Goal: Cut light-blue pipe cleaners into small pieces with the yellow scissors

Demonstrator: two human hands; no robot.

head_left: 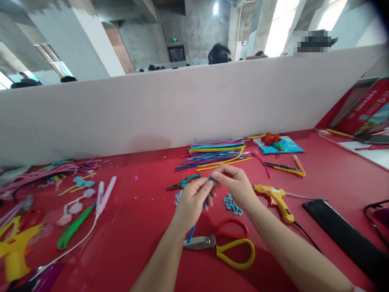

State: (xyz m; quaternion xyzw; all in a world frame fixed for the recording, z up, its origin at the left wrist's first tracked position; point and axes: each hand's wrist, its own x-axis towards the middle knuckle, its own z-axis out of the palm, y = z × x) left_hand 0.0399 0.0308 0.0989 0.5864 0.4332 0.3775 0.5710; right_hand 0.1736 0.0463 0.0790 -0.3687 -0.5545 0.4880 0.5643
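My left hand [194, 198] is closed, pinching a blue pipe cleaner [191, 233] whose tail hangs below the palm. My right hand [233, 182] grips the upper end of the same pipe cleaner between thumb and forefinger, close against the left fingertips. Under the hands lie large scissors [208, 242] with one red and one yellow handle. Short light-blue pieces [232, 205] form a small pile beneath the right wrist, and more of them [178, 197] are partly hidden behind the left hand. Teal-handled pliers [182, 184] rest just beyond my left hand.
A bundle of coloured pipe cleaners [219, 153] lies before a white partition [194, 107]. To the right are a yellow glue gun [276, 198] and a black case [340, 227]. At left are a green cutter [74, 229], a pink corded tool [105, 196] and another yellow glue gun [18, 251].
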